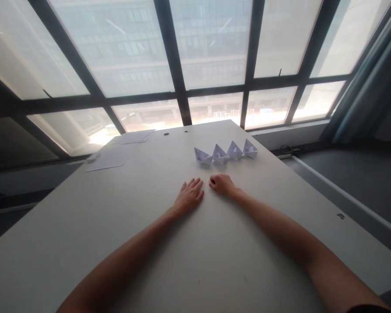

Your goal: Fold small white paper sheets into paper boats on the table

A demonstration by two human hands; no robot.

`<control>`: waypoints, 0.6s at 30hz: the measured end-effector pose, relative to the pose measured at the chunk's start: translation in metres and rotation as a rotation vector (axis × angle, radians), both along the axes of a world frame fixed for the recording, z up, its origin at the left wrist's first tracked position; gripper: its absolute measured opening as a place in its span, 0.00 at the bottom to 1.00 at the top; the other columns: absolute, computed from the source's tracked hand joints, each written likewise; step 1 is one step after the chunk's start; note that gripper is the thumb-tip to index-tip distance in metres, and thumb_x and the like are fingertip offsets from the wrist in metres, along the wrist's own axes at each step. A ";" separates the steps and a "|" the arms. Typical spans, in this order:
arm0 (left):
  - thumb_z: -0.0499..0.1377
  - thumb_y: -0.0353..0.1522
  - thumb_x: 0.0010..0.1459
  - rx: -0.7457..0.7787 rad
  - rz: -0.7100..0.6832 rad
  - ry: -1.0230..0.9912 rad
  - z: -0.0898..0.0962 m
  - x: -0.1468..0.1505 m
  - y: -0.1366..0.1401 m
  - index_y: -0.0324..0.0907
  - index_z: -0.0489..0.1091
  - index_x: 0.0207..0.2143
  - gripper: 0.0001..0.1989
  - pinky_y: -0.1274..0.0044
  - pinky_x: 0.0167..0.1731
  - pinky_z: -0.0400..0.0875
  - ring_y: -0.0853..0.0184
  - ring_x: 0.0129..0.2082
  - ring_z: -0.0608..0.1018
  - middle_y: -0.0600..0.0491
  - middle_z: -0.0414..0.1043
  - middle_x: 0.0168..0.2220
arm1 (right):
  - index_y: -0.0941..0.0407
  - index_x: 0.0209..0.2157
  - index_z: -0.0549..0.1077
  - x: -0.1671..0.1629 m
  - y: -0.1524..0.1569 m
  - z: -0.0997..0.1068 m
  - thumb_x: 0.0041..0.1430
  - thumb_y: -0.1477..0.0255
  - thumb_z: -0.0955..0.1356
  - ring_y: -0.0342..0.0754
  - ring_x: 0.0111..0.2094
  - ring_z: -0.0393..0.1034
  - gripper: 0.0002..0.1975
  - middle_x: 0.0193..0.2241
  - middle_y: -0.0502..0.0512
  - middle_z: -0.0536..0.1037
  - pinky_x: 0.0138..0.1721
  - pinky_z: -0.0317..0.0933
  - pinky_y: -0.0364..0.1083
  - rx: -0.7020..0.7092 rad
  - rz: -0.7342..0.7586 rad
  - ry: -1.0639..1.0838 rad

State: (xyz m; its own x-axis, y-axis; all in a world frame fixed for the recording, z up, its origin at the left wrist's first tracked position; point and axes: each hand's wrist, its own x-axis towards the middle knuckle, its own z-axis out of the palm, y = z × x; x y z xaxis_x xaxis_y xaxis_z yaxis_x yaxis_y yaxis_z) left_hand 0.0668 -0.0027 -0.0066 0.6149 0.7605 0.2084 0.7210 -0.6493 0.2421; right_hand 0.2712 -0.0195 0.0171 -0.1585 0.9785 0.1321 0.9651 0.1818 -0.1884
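Several folded white paper boats [219, 154] stand in a row on the white table [150, 243], just beyond my hands. My left hand [188, 196] lies flat, palm down, with its fingers stretched toward the boats and holding nothing. Beside it, a small gap away, my right hand [222, 184] rests on the table curled into a loose fist. No object shows in that fist. Neither hand touches a boat; the right one is nearest to them.
At the table's far left lie white paper sheets [106, 160] and a further paper stack [135, 136]. A small crumpled white item [93, 157] sits at the left edge. Windows [211, 48] rise behind the table, with a curtain [361, 82] at right.
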 end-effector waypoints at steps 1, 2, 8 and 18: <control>0.51 0.35 0.66 -0.001 -0.036 -0.034 0.001 -0.001 0.000 0.45 0.64 0.61 0.22 0.56 0.64 0.51 0.54 0.66 0.60 0.47 0.60 0.65 | 0.55 0.37 0.79 0.001 0.000 -0.001 0.66 0.66 0.61 0.49 0.36 0.74 0.15 0.37 0.59 0.82 0.34 0.55 0.43 0.008 0.005 0.006; 0.51 0.34 0.65 -0.001 -0.086 -0.079 0.001 -0.002 0.001 0.45 0.66 0.59 0.21 0.59 0.64 0.54 0.56 0.65 0.63 0.48 0.63 0.63 | 0.55 0.37 0.78 0.001 0.001 -0.002 0.66 0.66 0.61 0.49 0.36 0.74 0.15 0.36 0.59 0.82 0.34 0.54 0.43 0.015 0.010 0.011; 0.55 0.32 0.63 -0.049 -0.192 -0.377 0.002 -0.002 0.023 0.44 0.76 0.45 0.12 0.69 0.52 0.71 0.61 0.47 0.78 0.50 0.78 0.46 | 0.55 0.36 0.79 0.002 0.002 -0.004 0.66 0.65 0.62 0.49 0.35 0.74 0.15 0.36 0.59 0.82 0.33 0.53 0.43 0.029 0.010 0.032; 0.59 0.28 0.60 0.327 0.092 -0.347 0.032 0.037 0.084 0.45 0.68 0.54 0.19 0.70 0.46 0.73 0.59 0.49 0.73 0.46 0.68 0.52 | 0.55 0.35 0.79 0.003 0.002 -0.003 0.65 0.66 0.62 0.48 0.34 0.73 0.15 0.35 0.59 0.82 0.32 0.52 0.43 0.039 -0.006 0.079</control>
